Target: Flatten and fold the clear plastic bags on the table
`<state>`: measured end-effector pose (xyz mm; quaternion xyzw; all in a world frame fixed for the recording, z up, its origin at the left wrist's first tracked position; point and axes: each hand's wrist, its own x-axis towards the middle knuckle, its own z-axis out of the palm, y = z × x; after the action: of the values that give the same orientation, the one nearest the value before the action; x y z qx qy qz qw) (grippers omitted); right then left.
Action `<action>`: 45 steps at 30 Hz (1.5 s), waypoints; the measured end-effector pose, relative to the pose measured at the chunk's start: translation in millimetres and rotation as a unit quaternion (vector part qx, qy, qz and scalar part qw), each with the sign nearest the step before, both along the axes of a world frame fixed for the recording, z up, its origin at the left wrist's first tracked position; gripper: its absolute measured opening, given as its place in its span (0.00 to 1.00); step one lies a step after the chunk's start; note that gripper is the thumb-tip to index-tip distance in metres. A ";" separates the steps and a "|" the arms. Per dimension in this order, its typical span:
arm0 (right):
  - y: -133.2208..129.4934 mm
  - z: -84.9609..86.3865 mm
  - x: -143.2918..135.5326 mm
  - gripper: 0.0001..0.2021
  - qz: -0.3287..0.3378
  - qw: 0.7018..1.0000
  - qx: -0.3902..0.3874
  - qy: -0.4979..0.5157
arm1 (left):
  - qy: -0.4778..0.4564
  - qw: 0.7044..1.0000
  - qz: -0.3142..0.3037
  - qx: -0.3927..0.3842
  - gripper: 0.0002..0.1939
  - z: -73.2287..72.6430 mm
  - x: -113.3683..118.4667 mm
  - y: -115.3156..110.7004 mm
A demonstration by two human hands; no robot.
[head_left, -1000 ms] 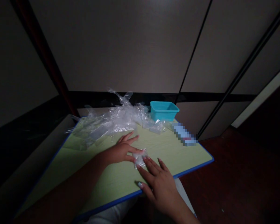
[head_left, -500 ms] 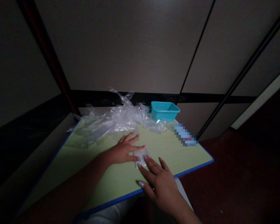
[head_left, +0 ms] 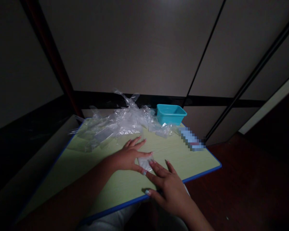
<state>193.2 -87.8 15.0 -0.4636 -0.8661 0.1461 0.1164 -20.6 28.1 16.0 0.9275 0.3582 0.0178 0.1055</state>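
A small folded piece of clear plastic, seemingly a plastic bag (head_left: pixel 144 162), lies flat on the pale yellow-green table (head_left: pixel 115 194). My left hand (head_left: pixel 128 157) rests at its left side, fingers spread, with the index finger along its far edge and the thumb at its near edge. From the right, my right hand (head_left: pixel 167 184) reaches over its near right part, the fingertips touching it. The fingers of that hand are stretched out, and its thumb sits apart near the table's front edge. Neither hand grips anything.
A heap of crumpled clear plastic bags (head_left: pixel 127 120) covers the back left of the table. At the back right stands a turquoise bin (head_left: pixel 172 115), with a blurred-out blue-white packet (head_left: pixel 191 139) nearer on the right. Behind rises a panelled cabinet (head_left: pixel 135 48).
My left thumb has moved down and right along the plastic's near edge, close to my right index finger. My right hand has shifted slightly down and right.
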 end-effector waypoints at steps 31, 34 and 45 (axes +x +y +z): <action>0.2 -8.0 -8.2 0.30 -0.094 0.994 0.040 -0.049 | 0.001 1.000 0.023 -0.003 0.45 -1.9 3.2 -0.5; 1.4 -10.3 -8.5 0.31 -0.104 0.992 0.045 -0.049 | -0.011 0.999 0.031 0.009 0.40 -2.7 6.3 -2.2; 4.3 -9.8 -16.6 0.30 -0.128 0.989 0.044 -0.054 | -0.047 0.997 0.046 0.045 0.36 -12.7 10.5 -5.8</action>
<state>176.6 -83.5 5.2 -0.5722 -0.8103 0.0670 0.1074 -10.0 22.3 3.4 0.9119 0.3942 0.0820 0.0792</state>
